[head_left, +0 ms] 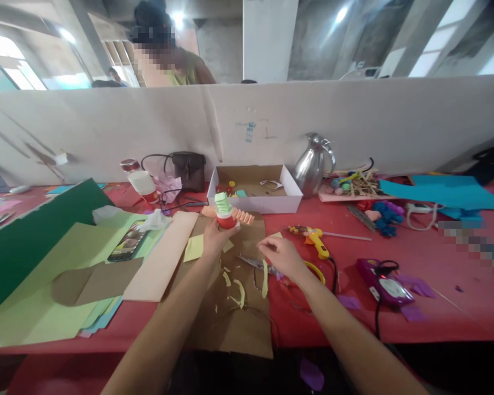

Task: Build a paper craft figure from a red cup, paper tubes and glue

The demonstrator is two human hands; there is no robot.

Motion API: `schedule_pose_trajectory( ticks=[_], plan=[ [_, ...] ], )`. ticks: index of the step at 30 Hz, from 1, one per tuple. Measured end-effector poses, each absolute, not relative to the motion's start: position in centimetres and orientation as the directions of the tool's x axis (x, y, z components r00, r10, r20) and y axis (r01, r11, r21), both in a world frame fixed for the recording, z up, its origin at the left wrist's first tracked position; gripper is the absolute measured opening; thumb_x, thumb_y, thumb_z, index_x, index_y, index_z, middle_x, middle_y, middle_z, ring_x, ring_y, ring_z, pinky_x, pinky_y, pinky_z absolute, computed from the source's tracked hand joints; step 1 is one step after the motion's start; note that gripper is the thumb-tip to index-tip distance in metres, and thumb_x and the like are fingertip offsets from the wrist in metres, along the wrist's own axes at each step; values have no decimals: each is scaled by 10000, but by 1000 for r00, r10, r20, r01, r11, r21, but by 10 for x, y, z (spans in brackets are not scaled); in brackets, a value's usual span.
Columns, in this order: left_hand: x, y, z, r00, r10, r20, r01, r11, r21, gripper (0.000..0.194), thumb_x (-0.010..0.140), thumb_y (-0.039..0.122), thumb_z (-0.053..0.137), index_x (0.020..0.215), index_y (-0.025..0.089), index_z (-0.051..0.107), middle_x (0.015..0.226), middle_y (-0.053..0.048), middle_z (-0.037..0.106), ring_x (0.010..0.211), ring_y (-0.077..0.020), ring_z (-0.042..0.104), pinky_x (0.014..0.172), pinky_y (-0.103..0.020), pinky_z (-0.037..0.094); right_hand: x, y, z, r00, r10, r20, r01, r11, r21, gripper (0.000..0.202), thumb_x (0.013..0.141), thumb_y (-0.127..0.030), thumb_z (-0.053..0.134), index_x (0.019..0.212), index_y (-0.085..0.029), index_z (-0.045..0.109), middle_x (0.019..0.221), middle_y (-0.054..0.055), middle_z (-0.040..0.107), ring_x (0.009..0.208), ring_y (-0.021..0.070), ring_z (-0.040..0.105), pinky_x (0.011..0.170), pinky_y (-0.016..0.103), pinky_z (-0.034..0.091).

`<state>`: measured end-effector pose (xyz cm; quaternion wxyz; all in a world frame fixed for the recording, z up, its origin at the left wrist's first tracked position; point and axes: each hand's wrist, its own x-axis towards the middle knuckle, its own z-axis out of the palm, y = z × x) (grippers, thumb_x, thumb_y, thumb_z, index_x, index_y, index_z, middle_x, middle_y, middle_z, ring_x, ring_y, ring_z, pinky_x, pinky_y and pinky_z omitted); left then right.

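Observation:
My left hand (pixel 214 236) is closed around a small red-and-white cup (pixel 226 220). Pale green folded paper (pixel 222 203) rises from the cup's top, and orange pleated paper strips (pixel 243 216) stick out on both sides. My right hand (pixel 282 253) hovers to the right with thumb and fingers pinched together; whatever they hold, if anything, is too small to make out. Just below it lie scissors (pixel 253 263), their handles partly hidden by the hand and wrist. Yellow paper scraps (pixel 239 293) are scattered over the brown cardboard sheet (pixel 230 334) beneath both hands.
A yellow glue gun (pixel 316 241) lies right of my right hand, its cable trailing down. Behind the cup stand a white box (pixel 255 205) and a steel jug (pixel 313 164). Coloured paper sheets (pixel 37 274) and a phone (pixel 127 241) lie left; a purple device (pixel 385 285) sits right.

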<state>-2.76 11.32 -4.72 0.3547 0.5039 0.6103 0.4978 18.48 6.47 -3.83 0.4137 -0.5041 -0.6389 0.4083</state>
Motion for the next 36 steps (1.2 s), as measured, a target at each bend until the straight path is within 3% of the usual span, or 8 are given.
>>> schedule_pose_trajectory(
  ticks=[4,7,10,15,19,24,31,36],
  plan=[
    [-17,116,-38,-295,955,22,57,-6,998,633,519,432,858,1044,145,653,988,-100,743,897,-247,692,754,-332,529,173,69,-41,-113,992,54,102,66,-993,68,704,-295,707,723,-232,691,744,19,706,749,212,653,807,375,521],
    [-10,108,-20,-257,966,23,-89,-48,995,592,607,472,814,1078,146,662,1083,-125,736,938,-246,702,778,-330,542,160,69,-41,-86,996,-17,-166,-31,-986,246,748,-414,687,916,-244,634,887,17,694,803,194,683,815,382,550],
    [-3,95,1,-202,979,39,-178,-76,981,519,652,472,792,1053,156,699,1117,-121,738,1014,-254,695,833,-324,543,144,67,-35,-118,990,-75,-421,-119,-899,375,778,-504,673,1049,-278,545,979,14,678,845,186,710,817,392,574],
    [9,76,19,-176,984,24,-318,-80,945,431,609,399,839,951,159,732,1057,-95,761,1037,-255,690,872,-311,527,124,62,-20,-197,977,-83,-658,-194,-728,379,747,-503,750,971,-259,567,890,3,697,815,177,723,835,356,584],
    [14,68,26,-166,982,86,-292,-132,947,392,618,379,839,929,170,723,1052,-88,761,1043,-252,687,904,-323,507,122,62,-12,-169,982,-83,-743,-182,-644,316,708,-400,819,877,-232,612,823,-12,713,724,129,694,828,283,586],
    [18,62,32,-145,975,167,-230,-197,953,366,637,363,832,924,168,713,1026,-82,757,1054,-261,679,950,-348,483,128,63,-10,-162,983,-90,-786,-184,-590,241,714,-294,817,896,-212,681,839,-22,719,706,102,678,807,233,588],
    [19,57,30,-157,972,177,-194,-206,959,391,655,350,836,971,167,698,1045,-68,749,1053,-241,670,961,-336,478,125,64,-15,-212,973,-88,-808,-225,-544,187,713,-273,818,837,-183,710,793,-18,715,709,109,688,825,235,596],
    [22,52,31,-185,962,202,-70,-218,974,426,667,385,820,1006,162,690,1072,-76,743,1051,-253,671,936,-336,490,124,66,-18,-238,968,-78,-806,-242,-541,172,751,-267,787,879,-169,729,890,12,745,783,129,703,868,257,592]
  ],
)
